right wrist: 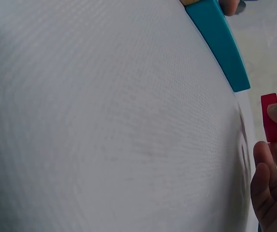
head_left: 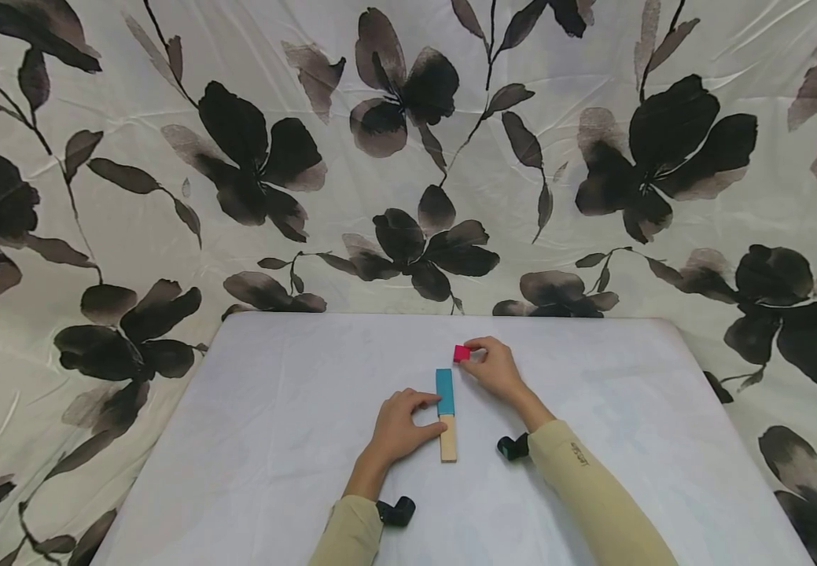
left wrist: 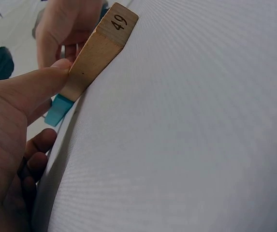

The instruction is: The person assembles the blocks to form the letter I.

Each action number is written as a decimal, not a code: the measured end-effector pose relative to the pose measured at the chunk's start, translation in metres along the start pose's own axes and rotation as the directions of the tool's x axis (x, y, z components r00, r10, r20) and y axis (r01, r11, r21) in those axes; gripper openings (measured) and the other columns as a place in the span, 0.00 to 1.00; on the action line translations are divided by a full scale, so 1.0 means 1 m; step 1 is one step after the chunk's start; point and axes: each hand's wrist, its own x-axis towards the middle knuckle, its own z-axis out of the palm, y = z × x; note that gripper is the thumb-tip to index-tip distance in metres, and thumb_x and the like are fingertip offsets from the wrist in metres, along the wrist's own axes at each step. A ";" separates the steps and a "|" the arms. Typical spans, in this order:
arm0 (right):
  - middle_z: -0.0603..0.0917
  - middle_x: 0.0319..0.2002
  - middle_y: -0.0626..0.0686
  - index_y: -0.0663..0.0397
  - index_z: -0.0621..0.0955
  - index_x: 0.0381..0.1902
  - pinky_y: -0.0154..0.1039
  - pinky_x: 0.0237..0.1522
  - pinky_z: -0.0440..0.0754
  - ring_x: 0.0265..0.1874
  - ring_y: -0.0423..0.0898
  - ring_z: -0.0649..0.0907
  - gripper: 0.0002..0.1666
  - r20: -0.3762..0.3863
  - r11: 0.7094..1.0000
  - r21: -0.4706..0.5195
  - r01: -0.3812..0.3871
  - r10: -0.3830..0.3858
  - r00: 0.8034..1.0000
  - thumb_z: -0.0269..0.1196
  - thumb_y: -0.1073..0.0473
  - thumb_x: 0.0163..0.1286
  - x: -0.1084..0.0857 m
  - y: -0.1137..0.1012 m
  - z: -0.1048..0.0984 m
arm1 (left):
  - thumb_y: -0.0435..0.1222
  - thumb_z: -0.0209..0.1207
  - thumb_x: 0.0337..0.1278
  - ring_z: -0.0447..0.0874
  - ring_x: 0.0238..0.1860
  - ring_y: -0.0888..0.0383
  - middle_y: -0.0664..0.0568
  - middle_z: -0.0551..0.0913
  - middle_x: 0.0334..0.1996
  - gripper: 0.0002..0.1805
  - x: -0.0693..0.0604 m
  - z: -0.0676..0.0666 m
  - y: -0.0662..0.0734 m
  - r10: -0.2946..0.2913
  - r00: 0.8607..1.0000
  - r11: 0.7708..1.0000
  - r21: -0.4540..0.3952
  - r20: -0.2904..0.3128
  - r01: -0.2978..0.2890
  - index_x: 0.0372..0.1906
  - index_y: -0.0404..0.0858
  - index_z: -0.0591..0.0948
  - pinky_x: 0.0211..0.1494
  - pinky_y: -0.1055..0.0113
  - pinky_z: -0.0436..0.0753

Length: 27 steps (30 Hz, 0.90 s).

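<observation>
A blue block [head_left: 445, 391] and a plain wooden block [head_left: 448, 442] lie end to end on the white tabletop. The number 49 is marked on the near end of the wooden block [left wrist: 99, 53] in the left wrist view. From the left, my left hand [head_left: 399, 424] touches both blocks, index finger at the blue one and thumb at the wooden one. My right hand [head_left: 498, 371] pinches a small red block [head_left: 461, 354] between thumb and fingers, just past the far end of the blue block. In the right wrist view the red block [right wrist: 270, 118] appears apart from the blue block [right wrist: 219, 43].
The white table [head_left: 274, 377] has a far edge behind the blocks. Beyond it hangs a white cloth [head_left: 507, 204] with dark printed flowers. Black wrist devices sit by the left cuff [head_left: 397, 512] and the right cuff [head_left: 513, 447].
</observation>
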 end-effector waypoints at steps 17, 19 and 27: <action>0.80 0.35 0.52 0.56 0.83 0.47 0.38 0.31 0.73 0.27 0.45 0.74 0.18 0.007 1.000 0.009 0.030 -0.030 1.000 0.70 0.60 0.58 0.004 -0.003 0.011 | 0.57 0.68 0.48 0.70 0.37 0.63 0.62 0.78 0.36 0.26 -0.001 -0.001 0.001 0.029 1.000 1.000 0.005 -0.010 -0.029 0.53 0.54 0.84 0.42 0.62 0.70; 0.80 0.35 0.51 0.56 0.83 0.48 0.37 0.30 0.73 0.26 0.44 0.74 0.18 0.012 0.999 0.007 0.034 -0.034 0.999 0.70 0.60 0.58 0.005 -0.004 0.011 | 0.57 0.68 0.48 0.70 0.37 0.63 0.62 0.78 0.36 0.26 -0.001 -0.001 0.000 0.032 0.999 0.999 0.006 -0.013 -0.032 0.53 0.54 0.84 0.42 0.62 0.69; 0.81 0.36 0.52 0.57 0.83 0.48 0.39 0.32 0.72 0.26 0.43 0.74 0.19 0.022 0.999 0.005 0.034 -0.034 0.999 0.71 0.60 0.58 0.005 -0.007 0.014 | 0.57 0.69 0.48 0.70 0.37 0.63 0.62 0.78 0.36 0.25 -0.001 0.001 -0.002 0.034 0.999 0.999 0.011 -0.023 -0.034 0.53 0.54 0.84 0.42 0.62 0.69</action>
